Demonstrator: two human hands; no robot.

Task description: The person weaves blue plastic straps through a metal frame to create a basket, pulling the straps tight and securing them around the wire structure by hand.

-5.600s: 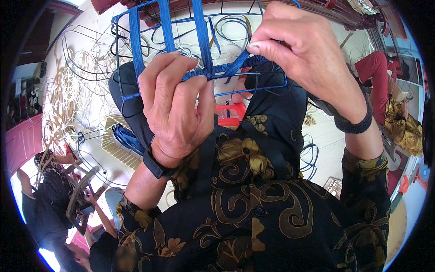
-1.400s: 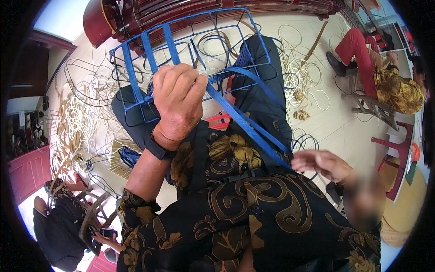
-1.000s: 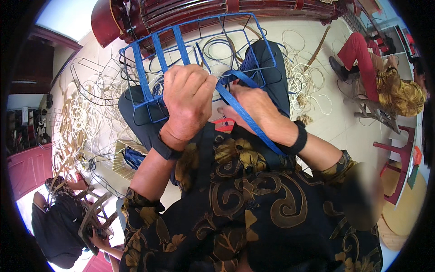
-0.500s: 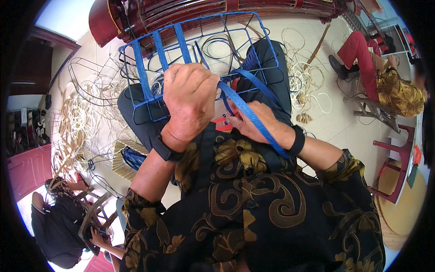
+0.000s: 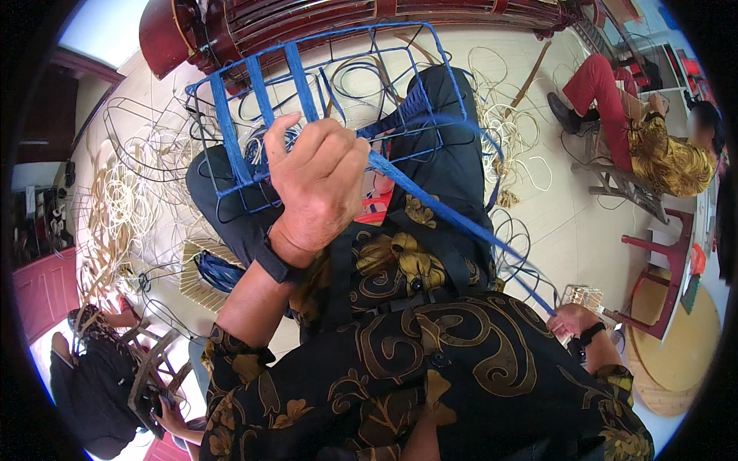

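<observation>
The left hand (image 5: 321, 173) curled over the wire frame (image 5: 369, 28), its fingertips hidden, so what it pinched could not be told. From beneath it, 1 blue strip (image 5: 453, 217) ran taut to the right hand (image 5: 575, 321), which pinched it. The strip looked light, flat, pliable, perhaps slippery, best pinned where it left the frame. The frame seemed stiff, best held by a rail, with 3 blue bands (image 5: 259, 92) beyond the left knuckles.
</observation>
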